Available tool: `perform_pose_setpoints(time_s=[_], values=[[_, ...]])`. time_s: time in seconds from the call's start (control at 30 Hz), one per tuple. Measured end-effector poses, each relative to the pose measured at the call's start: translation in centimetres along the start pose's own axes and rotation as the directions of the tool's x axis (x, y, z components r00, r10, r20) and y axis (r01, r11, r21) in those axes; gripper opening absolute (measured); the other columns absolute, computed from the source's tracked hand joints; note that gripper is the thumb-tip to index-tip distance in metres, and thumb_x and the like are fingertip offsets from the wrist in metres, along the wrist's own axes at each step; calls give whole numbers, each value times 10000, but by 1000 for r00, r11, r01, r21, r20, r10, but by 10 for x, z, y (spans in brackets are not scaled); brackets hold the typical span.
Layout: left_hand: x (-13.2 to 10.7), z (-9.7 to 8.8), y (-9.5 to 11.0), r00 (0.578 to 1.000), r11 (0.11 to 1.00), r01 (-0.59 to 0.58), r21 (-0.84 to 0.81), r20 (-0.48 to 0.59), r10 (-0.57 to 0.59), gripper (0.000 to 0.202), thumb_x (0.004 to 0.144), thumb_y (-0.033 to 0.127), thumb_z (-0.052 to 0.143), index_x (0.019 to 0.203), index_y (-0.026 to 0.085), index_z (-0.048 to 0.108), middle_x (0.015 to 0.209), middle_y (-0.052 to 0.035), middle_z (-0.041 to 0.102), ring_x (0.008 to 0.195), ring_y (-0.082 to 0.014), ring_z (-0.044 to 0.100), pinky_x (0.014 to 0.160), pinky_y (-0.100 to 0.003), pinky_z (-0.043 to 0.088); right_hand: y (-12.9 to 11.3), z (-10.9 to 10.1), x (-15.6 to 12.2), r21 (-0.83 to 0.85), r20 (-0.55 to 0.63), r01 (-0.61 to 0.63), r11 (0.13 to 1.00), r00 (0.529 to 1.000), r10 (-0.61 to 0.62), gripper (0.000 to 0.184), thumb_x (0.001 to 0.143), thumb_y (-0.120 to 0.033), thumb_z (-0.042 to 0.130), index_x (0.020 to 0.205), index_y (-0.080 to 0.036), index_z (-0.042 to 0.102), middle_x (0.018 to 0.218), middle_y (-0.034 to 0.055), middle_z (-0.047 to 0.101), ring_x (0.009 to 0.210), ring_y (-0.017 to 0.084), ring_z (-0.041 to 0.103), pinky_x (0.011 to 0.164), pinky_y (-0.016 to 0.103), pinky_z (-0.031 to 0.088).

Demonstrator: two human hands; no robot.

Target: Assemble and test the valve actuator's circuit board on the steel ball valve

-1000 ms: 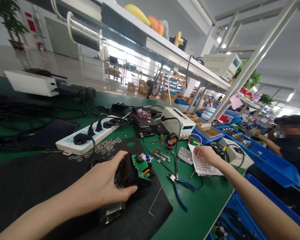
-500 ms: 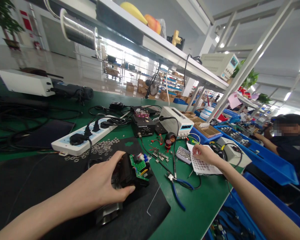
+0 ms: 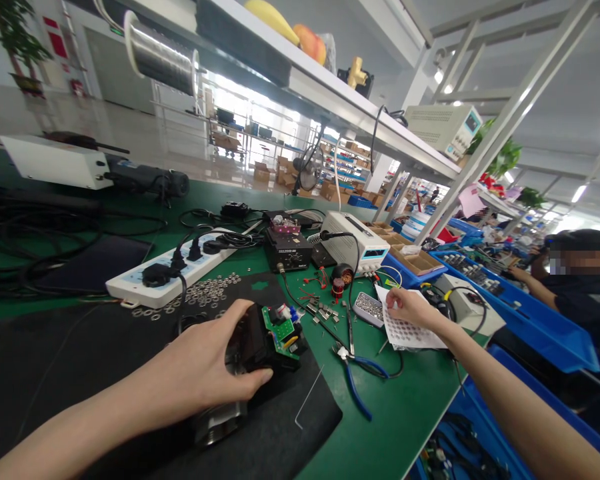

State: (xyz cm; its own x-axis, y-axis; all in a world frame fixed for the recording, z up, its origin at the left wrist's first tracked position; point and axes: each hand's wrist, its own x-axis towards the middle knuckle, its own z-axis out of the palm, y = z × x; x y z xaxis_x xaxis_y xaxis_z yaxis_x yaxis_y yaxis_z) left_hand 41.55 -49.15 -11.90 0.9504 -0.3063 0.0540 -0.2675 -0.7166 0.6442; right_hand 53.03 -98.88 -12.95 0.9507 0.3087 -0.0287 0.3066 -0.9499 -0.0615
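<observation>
My left hand (image 3: 215, 360) is wrapped round a black housing (image 3: 256, 340), thumb on the near side and fingers over the far side. A green circuit board (image 3: 281, 328) with small parts on it faces right from the housing. Below it, a shiny metal part (image 3: 223, 423) rests over the black mat. Over to the right, my right hand (image 3: 411, 308) has its fingers pinched at the upper left part of a white sheet of round dark stickers (image 3: 410, 335). Whether a single sticker is between the fingertips cannot be seen.
Blue-handled cutters (image 3: 356, 387) and a hex key (image 3: 307, 400) lie between my hands. A tray of small screws (image 3: 368, 309) touches the sheet's left side. Metal rings (image 3: 213, 293) lie beside a power strip (image 3: 175, 273). A co-worker (image 3: 580, 287) sits at right beyond blue bins (image 3: 540, 320).
The whole view has shifted slightly. Both hands keep nearly the same place and hold, the left on the housing and the right at the sticker sheet.
</observation>
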Motion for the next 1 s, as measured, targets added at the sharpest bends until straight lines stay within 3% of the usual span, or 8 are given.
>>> perform_pose_setpoints(time_s=[0.13, 0.3, 0.73, 0.9, 1.0], values=[[2, 3, -3, 1000, 999, 1, 40, 4, -1, 828, 680, 598, 760, 1351, 240, 430, 833, 22, 688, 764, -255, 703, 626, -368, 469, 1, 2, 0, -4, -9, 3, 1000, 1000, -3, 289, 1023, -367, 671, 1235, -172, 653, 1206, 80, 680, 998, 219, 694, 865, 416, 605], [0, -1, 0, 999, 1000, 14, -12, 51, -13, 750, 737, 590, 748, 1329, 256, 430, 851, 13, 702, 789, -260, 706, 649, -363, 504, 2, 2, 0, 2, -10, 14, 1000, 1000, -14, 297, 1022, -367, 673, 1244, -171, 649, 1211, 81, 677, 1003, 221, 693, 866, 419, 605], [-2, 1, 4, 999, 999, 39, 18, 5, -39, 753, 717, 599, 742, 1324, 262, 451, 884, -20, 711, 804, -279, 704, 672, -365, 508, -3, -3, -2, 59, -3, 13, 998, 1000, -12, 274, 1021, -365, 675, 1212, -170, 663, 1189, 76, 686, 991, 216, 694, 870, 418, 602], [-4, -2, 6, 997, 999, 49, -13, 56, -48, 752, 774, 610, 725, 1361, 253, 421, 918, -30, 714, 825, -283, 704, 689, -349, 503, -13, -17, -11, 154, -94, -3, 988, 995, 18, 240, 1018, -367, 674, 1157, -171, 675, 1149, 66, 689, 979, 211, 685, 877, 416, 589], [-4, 3, 6, 996, 997, 69, 29, 51, -70, 782, 799, 666, 701, 1392, 246, 412, 1048, -79, 718, 933, -320, 712, 736, -359, 527, -34, -31, -27, 283, -198, 3, 959, 979, 56, 237, 1007, -387, 672, 1130, -184, 656, 1089, 60, 680, 957, 214, 665, 887, 425, 567]])
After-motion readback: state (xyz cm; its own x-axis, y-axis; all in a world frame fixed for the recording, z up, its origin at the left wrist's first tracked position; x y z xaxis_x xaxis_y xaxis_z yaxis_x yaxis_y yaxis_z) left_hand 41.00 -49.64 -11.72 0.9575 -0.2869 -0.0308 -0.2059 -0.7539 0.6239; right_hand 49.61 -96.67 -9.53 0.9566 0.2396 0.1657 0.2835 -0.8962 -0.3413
